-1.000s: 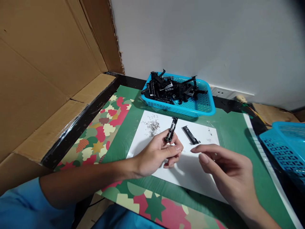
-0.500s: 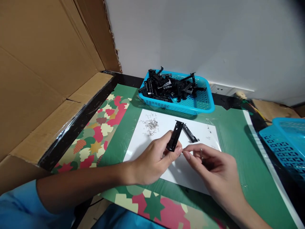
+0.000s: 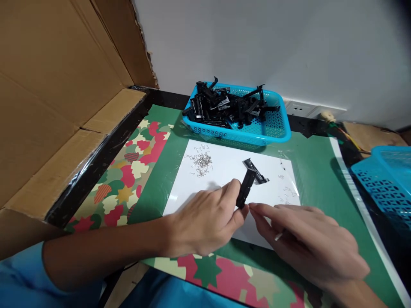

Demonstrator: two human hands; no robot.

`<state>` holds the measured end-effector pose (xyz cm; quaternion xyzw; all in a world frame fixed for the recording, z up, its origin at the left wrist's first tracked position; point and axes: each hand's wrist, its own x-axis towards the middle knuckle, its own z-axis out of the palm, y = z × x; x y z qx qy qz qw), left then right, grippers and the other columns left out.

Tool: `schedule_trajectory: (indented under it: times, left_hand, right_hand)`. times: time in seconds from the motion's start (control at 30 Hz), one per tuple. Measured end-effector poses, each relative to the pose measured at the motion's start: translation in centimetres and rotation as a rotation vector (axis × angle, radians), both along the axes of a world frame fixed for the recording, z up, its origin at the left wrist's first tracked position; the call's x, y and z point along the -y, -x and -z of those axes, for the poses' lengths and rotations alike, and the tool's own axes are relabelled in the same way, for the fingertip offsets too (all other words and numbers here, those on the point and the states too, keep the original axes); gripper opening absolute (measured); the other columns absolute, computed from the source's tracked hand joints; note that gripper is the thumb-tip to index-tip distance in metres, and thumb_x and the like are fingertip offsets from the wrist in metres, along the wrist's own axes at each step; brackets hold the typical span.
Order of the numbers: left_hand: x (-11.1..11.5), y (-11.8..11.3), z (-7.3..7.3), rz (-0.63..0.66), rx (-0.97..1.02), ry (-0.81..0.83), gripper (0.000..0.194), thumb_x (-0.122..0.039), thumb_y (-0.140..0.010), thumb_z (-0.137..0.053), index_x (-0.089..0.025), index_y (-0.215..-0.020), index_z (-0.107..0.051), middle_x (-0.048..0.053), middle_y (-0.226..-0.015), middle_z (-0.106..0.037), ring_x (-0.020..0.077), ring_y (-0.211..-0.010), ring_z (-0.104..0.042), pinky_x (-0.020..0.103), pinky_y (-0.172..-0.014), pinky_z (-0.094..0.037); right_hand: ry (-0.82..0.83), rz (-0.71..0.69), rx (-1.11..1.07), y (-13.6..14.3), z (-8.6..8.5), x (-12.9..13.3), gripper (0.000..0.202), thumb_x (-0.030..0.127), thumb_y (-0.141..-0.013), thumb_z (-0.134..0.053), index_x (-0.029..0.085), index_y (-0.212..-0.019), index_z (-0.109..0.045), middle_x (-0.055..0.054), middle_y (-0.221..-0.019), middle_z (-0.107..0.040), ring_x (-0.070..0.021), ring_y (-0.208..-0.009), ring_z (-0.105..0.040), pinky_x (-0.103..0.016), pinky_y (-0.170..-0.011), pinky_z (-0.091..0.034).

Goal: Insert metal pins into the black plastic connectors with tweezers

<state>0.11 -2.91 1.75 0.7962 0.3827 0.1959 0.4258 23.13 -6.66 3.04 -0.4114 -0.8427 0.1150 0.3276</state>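
Note:
My left hand (image 3: pixel 208 216) grips a narrow black plastic part (image 3: pixel 246 188), tilted above the white sheet (image 3: pixel 221 154). My right hand (image 3: pixel 308 239) is closed, with thumb and forefinger pinched at the lower end of that part; what lies between the fingertips is too small to name. A small pale thing (image 3: pixel 278 235) shows within the curl of its fingers. Just behind the held part, a second black part (image 3: pixel 257 172) lies on the sheet. Left of it is a pile of tiny wire pieces (image 3: pixel 203 162).
A blue basket (image 3: pixel 237 136) full of black parts stands behind the sheet. Another blue basket (image 3: pixel 382 179) is at the right edge. Cardboard (image 3: pixel 48 64) walls the left side. A power socket (image 3: pixel 298 108) with a plug (image 3: pixel 327 116) sits at the back.
The black part has turned in my left hand, its back now more toward the view. My right hand has rolled over, knuckles up, its fingertips still near the part. The view has shifted slightly.

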Motion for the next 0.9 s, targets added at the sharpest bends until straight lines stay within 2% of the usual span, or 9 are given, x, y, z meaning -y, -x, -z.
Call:
schedule_trajectory:
  times: [0.1,0.27,0.5,0.6,0.77,0.9]
  left_hand:
    - [0.04,0.05,0.14,0.016,-0.031,-0.034,0.018,-0.039,-0.109,-0.047,-0.022,-0.112,-0.052,0.003,-0.084,-0.055,0.0191,-0.065,-0.043,0.032,-0.065,-0.034]
    - [0.07,0.07,0.3,0.014,-0.009,-0.033,0.014,-0.034,-0.107,-0.049,-0.022,-0.112,-0.051,0.002,-0.082,-0.053,0.0186,-0.065,-0.043,0.032,-0.066,-0.039]
    - [-0.08,-0.02,0.46,0.043,-0.062,-0.1,0.013,-0.032,-0.108,-0.046,-0.021,-0.111,-0.051,0.003,-0.084,-0.054,0.0185,-0.064,-0.042,0.033,-0.063,-0.03]
    - [0.03,-0.03,0.45,0.055,-0.077,-0.14,0.011,-0.029,-0.107,-0.045,-0.02,-0.111,-0.051,0.004,-0.084,-0.054,0.0187,-0.065,-0.042,0.033,-0.063,-0.028]
    - [0.17,-0.02,0.74,0.046,-0.092,-0.164,0.01,-0.027,-0.107,-0.046,-0.02,-0.113,-0.05,0.004,-0.086,-0.056,0.0195,-0.067,-0.045,0.033,-0.063,-0.029]
    - [0.0,0.06,0.92,0.09,-0.102,-0.153,0.01,-0.028,-0.108,-0.046,-0.02,-0.114,-0.049,0.005,-0.09,-0.06,0.0194,-0.068,-0.048,0.033,-0.062,-0.03]
  right_hand:
    - [-0.009,-0.052,0.018,0.14,0.05,-0.17,0.032,0.006,-0.099,-0.062,0.025,-0.122,-0.074,0.002,-0.068,-0.073,-0.0136,-0.05,-0.064,-0.029,-0.05,-0.048]
    - [0.048,0.005,0.028,0.33,0.27,-0.03,0.025,0.011,-0.101,-0.063,0.026,-0.116,-0.077,0.0,-0.071,-0.076,-0.016,-0.054,-0.07,-0.028,-0.051,-0.054]
    - [-0.007,-0.043,0.045,0.28,0.18,-0.23,0.032,0.005,-0.099,-0.062,0.026,-0.12,-0.073,0.001,-0.075,-0.079,-0.0159,-0.054,-0.071,-0.03,-0.05,-0.051]
    - [-0.044,-0.072,0.074,0.03,0.35,-0.1,0.035,0.004,-0.098,-0.062,0.024,-0.125,-0.07,0.001,-0.072,-0.075,-0.0156,-0.052,-0.067,-0.032,-0.05,-0.048]
    - [-0.061,-0.045,0.091,0.01,0.77,0.15,0.043,-0.001,-0.096,-0.06,0.023,-0.13,-0.067,0.001,-0.072,-0.071,-0.0158,-0.054,-0.063,-0.033,-0.052,-0.045]
    - [-0.028,-0.073,0.028,0.43,0.31,-0.16,0.044,-0.002,-0.097,-0.053,0.025,-0.127,-0.07,0.004,-0.061,-0.057,-0.0139,-0.048,-0.052,-0.033,-0.048,-0.036]
